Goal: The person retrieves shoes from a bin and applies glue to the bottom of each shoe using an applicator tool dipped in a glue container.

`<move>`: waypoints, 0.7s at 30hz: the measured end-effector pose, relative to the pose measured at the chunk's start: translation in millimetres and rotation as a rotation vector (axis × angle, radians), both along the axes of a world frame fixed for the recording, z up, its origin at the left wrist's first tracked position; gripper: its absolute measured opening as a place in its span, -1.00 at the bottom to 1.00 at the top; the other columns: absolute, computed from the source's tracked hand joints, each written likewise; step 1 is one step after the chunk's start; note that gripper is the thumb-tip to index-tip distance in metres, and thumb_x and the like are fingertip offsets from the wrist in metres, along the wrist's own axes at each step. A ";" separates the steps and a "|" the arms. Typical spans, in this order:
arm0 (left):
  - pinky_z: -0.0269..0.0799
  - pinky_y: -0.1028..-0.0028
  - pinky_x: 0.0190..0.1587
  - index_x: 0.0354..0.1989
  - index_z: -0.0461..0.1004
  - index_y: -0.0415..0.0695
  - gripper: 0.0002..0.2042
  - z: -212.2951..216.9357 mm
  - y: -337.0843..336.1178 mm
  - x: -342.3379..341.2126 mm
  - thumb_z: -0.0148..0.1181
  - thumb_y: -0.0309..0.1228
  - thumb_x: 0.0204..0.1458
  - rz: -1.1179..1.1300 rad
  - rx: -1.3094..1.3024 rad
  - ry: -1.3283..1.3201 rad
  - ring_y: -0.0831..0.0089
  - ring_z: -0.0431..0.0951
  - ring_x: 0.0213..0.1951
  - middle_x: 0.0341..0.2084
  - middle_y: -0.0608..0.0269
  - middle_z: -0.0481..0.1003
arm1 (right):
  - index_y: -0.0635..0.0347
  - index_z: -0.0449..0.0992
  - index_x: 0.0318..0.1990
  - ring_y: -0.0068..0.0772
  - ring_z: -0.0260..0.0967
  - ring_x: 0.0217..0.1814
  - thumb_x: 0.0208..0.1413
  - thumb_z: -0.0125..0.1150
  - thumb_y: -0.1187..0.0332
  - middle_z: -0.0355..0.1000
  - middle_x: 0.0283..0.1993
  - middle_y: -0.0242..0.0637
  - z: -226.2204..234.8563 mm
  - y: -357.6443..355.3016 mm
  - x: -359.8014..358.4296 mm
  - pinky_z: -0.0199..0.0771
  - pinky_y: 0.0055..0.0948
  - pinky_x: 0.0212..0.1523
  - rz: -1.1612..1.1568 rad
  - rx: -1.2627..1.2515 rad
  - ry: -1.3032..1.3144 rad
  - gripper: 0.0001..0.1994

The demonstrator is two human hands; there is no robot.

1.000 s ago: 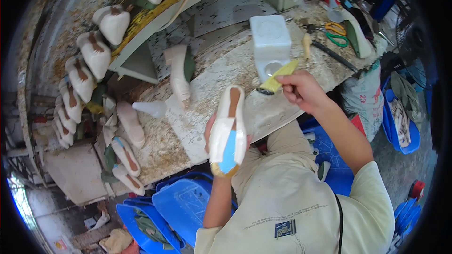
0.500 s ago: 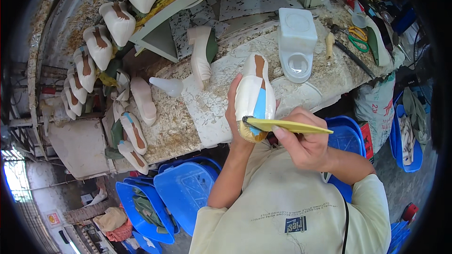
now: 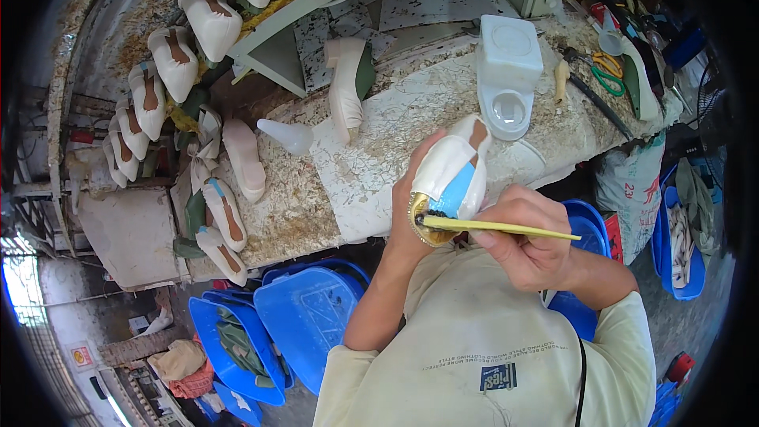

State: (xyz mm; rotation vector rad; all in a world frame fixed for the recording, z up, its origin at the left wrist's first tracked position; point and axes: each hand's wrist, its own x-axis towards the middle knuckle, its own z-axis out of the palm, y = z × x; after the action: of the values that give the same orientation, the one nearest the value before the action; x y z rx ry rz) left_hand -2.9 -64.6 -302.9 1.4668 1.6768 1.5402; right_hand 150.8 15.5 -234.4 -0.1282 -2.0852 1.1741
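My left hand (image 3: 403, 209) is closed around a white shoe (image 3: 441, 160), bottom face up, over the table's near edge. Down the middle of that face run a brown strip and a light blue patch; the end nearest me is gold. Between the thumb and fingers of my right hand (image 3: 528, 241) is a slim yellow-handled brush (image 3: 514, 228). Its dark tip touches the gold end. Just beyond the shoe stands a white plastic dispenser (image 3: 510, 55) with a round cup of clear liquid. My left fingers are partly hidden behind the shoe.
Several white shoes (image 3: 172, 63) line a rack at left; more lie on the worn table (image 3: 316, 205). A grey metal machine (image 3: 273, 59) stands at the back. Scissors (image 3: 609, 71) and tools lie at right. Blue bins (image 3: 304, 320) stand below the table edge.
The shoe has tilted, its far end swinging right and nearer me. The brush and my right hand have shifted slightly right and toward me, the tip now further inside the gold end.
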 end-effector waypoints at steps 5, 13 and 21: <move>0.09 0.18 0.28 0.04 0.45 -0.04 -0.57 -9.3 -6.3 -7.8 0.27 -0.23 -0.04 -0.217 -0.024 0.064 0.23 0.32 0.15 0.00 0.26 0.45 | 0.31 0.52 -0.28 -0.41 0.35 -0.50 -0.06 0.31 0.60 0.40 -0.46 -0.26 5.7 6.9 0.9 0.31 -0.50 -0.49 0.104 -0.009 -0.019 -0.84; 0.33 0.37 0.13 0.05 0.43 -0.12 -0.44 6.4 -11.5 0.0 0.41 -0.39 -0.24 -0.132 0.052 -0.122 0.26 0.47 0.06 -0.10 0.10 0.53 | 0.31 0.49 -0.30 -0.59 0.33 -0.41 0.11 0.18 0.50 0.42 -0.39 -0.32 9.0 21.8 15.1 0.31 -0.56 -0.38 0.224 -0.432 -0.182 -0.94; 0.43 0.46 0.02 0.26 0.18 -0.14 -0.23 10.9 -1.7 5.4 0.44 -0.42 -0.19 0.003 -0.086 -0.118 0.46 0.53 -0.08 -0.09 0.17 0.52 | 0.33 0.51 -0.17 -0.80 0.20 -0.50 0.20 0.12 0.44 0.45 -0.38 -0.47 11.1 7.2 11.8 0.17 -0.71 -0.53 0.149 -0.864 -0.176 -0.85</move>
State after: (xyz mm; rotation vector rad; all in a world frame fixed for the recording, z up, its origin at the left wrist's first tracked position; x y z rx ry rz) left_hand 2.5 -66.3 -292.1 1.3049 1.6560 1.5057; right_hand 162.6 22.7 -223.3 -0.4936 -1.6018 2.1513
